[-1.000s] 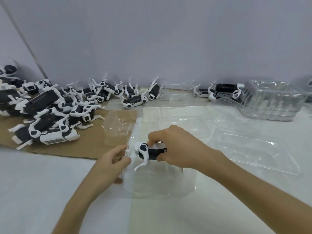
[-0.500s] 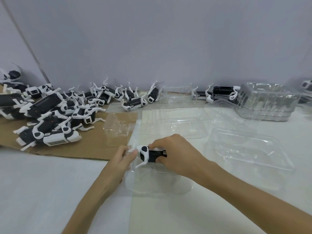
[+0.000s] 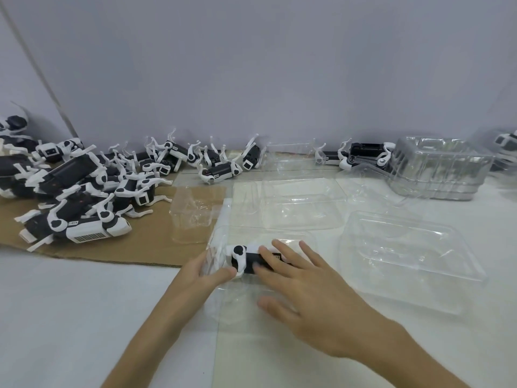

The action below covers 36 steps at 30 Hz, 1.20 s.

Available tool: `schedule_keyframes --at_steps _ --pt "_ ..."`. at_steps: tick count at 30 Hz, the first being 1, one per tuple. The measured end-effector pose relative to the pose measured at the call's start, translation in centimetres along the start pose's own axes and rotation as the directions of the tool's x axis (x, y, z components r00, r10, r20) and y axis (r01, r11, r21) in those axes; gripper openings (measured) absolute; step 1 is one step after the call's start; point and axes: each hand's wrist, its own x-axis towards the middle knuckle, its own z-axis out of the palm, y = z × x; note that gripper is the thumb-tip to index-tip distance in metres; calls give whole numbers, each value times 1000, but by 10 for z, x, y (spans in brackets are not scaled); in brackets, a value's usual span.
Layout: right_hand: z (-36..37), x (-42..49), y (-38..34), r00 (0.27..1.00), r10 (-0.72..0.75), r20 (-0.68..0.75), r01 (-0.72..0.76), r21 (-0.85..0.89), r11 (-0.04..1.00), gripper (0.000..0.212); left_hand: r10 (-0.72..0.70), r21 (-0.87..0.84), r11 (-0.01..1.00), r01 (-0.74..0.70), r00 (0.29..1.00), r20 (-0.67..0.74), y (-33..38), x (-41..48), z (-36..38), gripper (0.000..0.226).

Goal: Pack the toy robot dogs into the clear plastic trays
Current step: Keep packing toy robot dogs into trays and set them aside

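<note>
dog location: toy robot dog [image 3: 241, 259] lies in the near clear tray [image 3: 237, 303], toward its far-left end, on the white table [image 3: 56, 317].
right hand: right hand [image 3: 307, 298] is flat over the dog, fingers [image 3: 282, 254] straight and spread, pressing on the black body. thumb rests apart on the tray's near part. no grip.
left hand: left hand [image 3: 204, 273] holds the tray's left end. fingers show through the clear wall, thumb against the dog's white end.
step: my read is it's seating the dog into its pocket. can't tell if it's fully down.
handling: looks light, hard plastic, stiff body. thin white legs stick out, likely the weak bit and prone to snag on tray walls. take it by the black midsection, not the legs. tray looks thin, probably flexes and slides, so brace it.
look: black boxy body, white joint with a round black spot, small label on the body, unreadable. legs mostly hidden by the hands.
rest: pile of loose dogs [image 3: 84, 191] on cardboard sheet [image 3: 145, 242] at left. empty trays [image 3: 405, 256] just right of the near tray. tray stack [image 3: 442, 169] far right by the wall.
</note>
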Motion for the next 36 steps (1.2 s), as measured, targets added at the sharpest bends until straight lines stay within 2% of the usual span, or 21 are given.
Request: schedule_keyframes --at_steps 2,4,7,8,10,11,12,14,15,16,17,19,21,23,25,27,29,31,33,36 --pt "1 0 -3 1000 3 29 -1 -63 998 51 4 11 1000 -4 1000 -1 0 1 0 25" --pt "-3 6 -5 1000 17 -9 -18 -55 998 45 -10 28 1000 11 999 -31 -2 2 -2 37" --pt "-4 16 -15 999 16 -37 -19 -78 997 56 26 35 999 -24 998 -61 -7 3 -6 57" --pt "-5 15 -18 999 6 -34 -8 -69 998 53 50 -9 999 -50 997 -67 -7 4 -4 56" --pt "-10 13 -17 993 -27 -116 30 27 999 38 125 -178 972 -151 981 -150 -7 4 -4 41" --pt "-17 9 -13 984 -14 -179 32 98 995 34 165 -281 931 -234 955 -248 -5 5 -3 35" --pt "-26 3 -7 972 7 -234 32 162 986 31 212 -316 884 -344 898 -385 -4 4 -3 30" --pt "-47 -11 6 938 53 -342 27 225 974 28 364 -125 840 -529 719 -592 -3 1 1 22" --pt "-60 -20 14 909 77 -409 24 237 971 27 461 14 825 -565 659 -595 -1 -1 6 18" --pt "-72 -29 24 874 99 -475 15 231 973 26 562 124 797 -591 650 -512 2 -3 15 15" --pt "-85 -39 33 840 119 -530 -3 214 977 23 663 234 746 -624 658 -357 8 -4 25 14" --pt "-107 -56 52 791 166 -589 -68 185 980 21 775 434 556 -709 630 37 21 -3 55 17" --pt "-122 -72 68 763 205 -613 -131 164 978 22 759 531 344 -774 562 328 36 4 93 39" --pt "-131 -84 80 738 232 -633 -189 137 972 25 689 586 225 -778 552 469 48 14 129 59" --pt "-136 -96 88 715 257 -650 -214 147 966 29 651 633 147 -760 556 516 54 23 154 60" --pt "-139 -110 95 698 268 -664 -206 172 963 29 697 655 98 -749 521 492 52 22 161 44" --pt "-136 -127 107 683 282 -674 -232 167 958 21 770 629 108 -770 465 437 42 14 149 25" --pt "-128 -143 123 692 314 -650 -303 133 944 19 828 608 126 -784 421 371 28 8 128 17" --pt "-113 -158 137 774 353 -526 -356 99 929 30 865 624 143 -769 403 298 13 5 103 15" --pt "-86 -173 156 885 407 -226 -409 36 912 50 896 658 178 -732 397 200 0 2 72 15"
